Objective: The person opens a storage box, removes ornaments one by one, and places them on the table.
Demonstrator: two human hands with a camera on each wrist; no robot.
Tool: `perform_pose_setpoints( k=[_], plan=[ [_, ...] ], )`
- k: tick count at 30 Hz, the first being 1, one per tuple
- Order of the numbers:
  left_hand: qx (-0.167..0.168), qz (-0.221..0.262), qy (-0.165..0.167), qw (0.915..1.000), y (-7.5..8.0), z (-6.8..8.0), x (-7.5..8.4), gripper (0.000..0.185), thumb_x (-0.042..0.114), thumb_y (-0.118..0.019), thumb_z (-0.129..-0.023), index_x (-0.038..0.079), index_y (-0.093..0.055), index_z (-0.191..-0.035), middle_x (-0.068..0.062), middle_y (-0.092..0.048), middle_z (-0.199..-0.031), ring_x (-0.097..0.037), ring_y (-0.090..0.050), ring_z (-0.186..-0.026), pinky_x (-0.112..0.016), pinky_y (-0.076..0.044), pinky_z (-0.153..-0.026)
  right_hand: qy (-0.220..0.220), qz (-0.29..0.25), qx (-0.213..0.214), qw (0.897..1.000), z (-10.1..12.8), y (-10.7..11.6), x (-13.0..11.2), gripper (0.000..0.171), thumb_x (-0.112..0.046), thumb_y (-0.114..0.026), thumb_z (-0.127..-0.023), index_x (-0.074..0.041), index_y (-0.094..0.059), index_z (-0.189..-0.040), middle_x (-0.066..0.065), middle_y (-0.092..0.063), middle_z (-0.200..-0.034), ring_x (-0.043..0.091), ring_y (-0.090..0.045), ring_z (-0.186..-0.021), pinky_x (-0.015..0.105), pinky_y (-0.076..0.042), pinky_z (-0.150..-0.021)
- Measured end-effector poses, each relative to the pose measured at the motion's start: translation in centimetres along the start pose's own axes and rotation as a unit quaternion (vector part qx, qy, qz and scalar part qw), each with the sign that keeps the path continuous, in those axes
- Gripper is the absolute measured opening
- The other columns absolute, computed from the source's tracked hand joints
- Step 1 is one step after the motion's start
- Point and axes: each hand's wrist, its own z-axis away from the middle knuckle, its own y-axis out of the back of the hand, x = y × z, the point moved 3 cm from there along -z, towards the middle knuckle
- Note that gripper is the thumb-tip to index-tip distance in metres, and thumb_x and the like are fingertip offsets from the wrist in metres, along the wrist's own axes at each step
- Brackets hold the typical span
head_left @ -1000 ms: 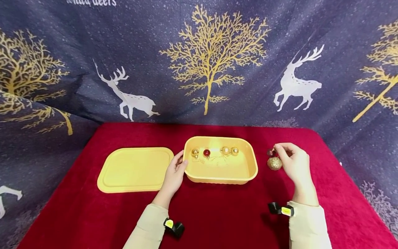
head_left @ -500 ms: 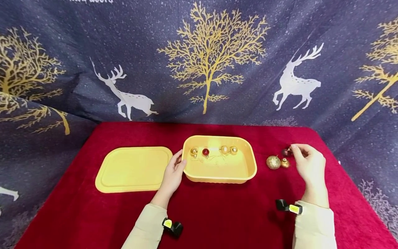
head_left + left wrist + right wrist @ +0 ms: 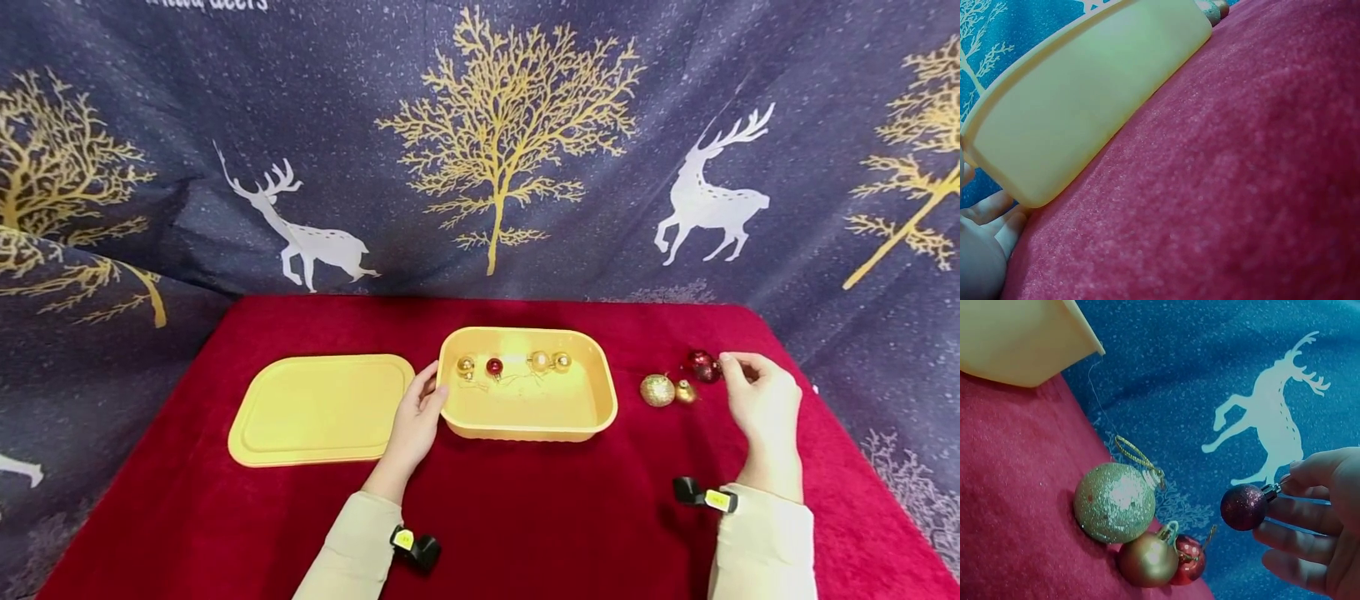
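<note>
Right wrist view: right hand (image 3: 1325,519) fingers pinch the cap of a dark red glitter bauble (image 3: 1244,507), lifted off the counter (image 3: 540,500) near three loose baubles. Left hand (image 3: 415,421) grips the yellow tub (image 3: 525,429) rim.

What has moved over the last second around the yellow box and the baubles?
The right hand has drawn back to the right, lifting the dark red glitter bauble pinched by its cap, and uncovering a small gold bauble beside the large gold glitter bauble. Unchanged: the left hand holds the yellow plastic box; the yellow lid lies alongside.
</note>
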Motion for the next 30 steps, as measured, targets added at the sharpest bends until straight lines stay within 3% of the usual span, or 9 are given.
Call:
perform_pose_setpoints(
  k=[8,10,12,15,19,30],
  plan=[
    [0.003,-0.003,-0.004,1.0,0.1,0.1,0.2,0.049,0.022,-0.048,-0.099,0.014,-0.036,-0.146,-0.019,-0.05,-0.135,-0.03,-0.051,-0.124,-0.04,-0.042,-0.102,-0.011,0.011,-0.002,1.0,-0.3,-0.1,0.9,0.029,-0.024,-0.058,-0.09,-0.001,-0.072,-0.099,-0.047,-0.032,-0.056,-0.025,-0.032,-0.056,0.02,-0.036,-0.062],
    [0.001,-0.002,-0.005,1.0,0.1,0.1,0.3,0.049,0.023,-0.048,-0.099,0.014,-0.036,-0.146,-0.018,-0.049,-0.136,-0.029,-0.051,-0.125,-0.042,-0.041,-0.103,-0.016,0.022,-0.004,1.0,-0.5,-0.2,1.2,0.029,-0.025,-0.058,-0.09,-0.001,-0.072,-0.1,-0.035,-0.048,-0.057,-0.024,-0.031,-0.056,0.021,-0.036,-0.062],
    [0.0,-0.003,-0.004,1.0,0.1,0.1,0.3,0.049,0.023,-0.048,-0.099,0.014,-0.036,-0.146,-0.018,-0.049,-0.137,-0.029,-0.05,-0.126,-0.043,-0.04,-0.104,-0.022,0.032,-0.011,0.999,-0.5,-0.2,1.5,0.03,-0.025,-0.057,-0.091,-0.001,-0.072,-0.1,-0.014,-0.063,-0.062,-0.023,-0.03,-0.055,0.023,-0.037,-0.062],
    [0.001,-0.007,-0.003,1.0,0.0,0.1,0.1,0.048,0.023,-0.048,-0.099,0.014,-0.036,-0.145,-0.018,-0.05,-0.136,-0.029,-0.05,-0.125,-0.043,-0.041,-0.104,-0.027,0.043,-0.02,0.999,-0.5,-0.4,1.9,0.031,-0.025,-0.056,-0.091,-0.001,-0.072,-0.101,0.019,-0.069,-0.083,-0.022,-0.029,-0.055,0.025,-0.037,-0.062],
    [0.002,-0.015,-0.003,0.9999,0.0,0.1,-0.2,0.048,0.023,-0.049,-0.099,0.015,-0.038,-0.145,-0.017,-0.052,-0.134,-0.028,-0.051,-0.124,-0.042,-0.042,-0.103,-0.031,0.046,-0.026,0.998,-0.2,-0.4,2.2,0.031,-0.024,-0.055,-0.091,0.0,-0.072,-0.101,0.022,-0.069,-0.088,-0.022,-0.028,-0.056,0.026,-0.037,-0.062],
    [-0.002,-0.01,-0.004,0.9999,0.1,0.2,0.2,0.05,0.023,-0.048,-0.099,0.014,-0.035,-0.146,-0.019,-0.049,-0.136,-0.029,-0.051,-0.125,-0.038,-0.042,-0.102,-0.037,0.051,-0.025,0.998,-0.5,-0.7,2.6,0.03,-0.024,-0.056,-0.091,0.0,-0.072,-0.1,0.019,-0.069,-0.084,-0.017,-0.032,-0.06,0.029,-0.039,-0.067]
  ],
)
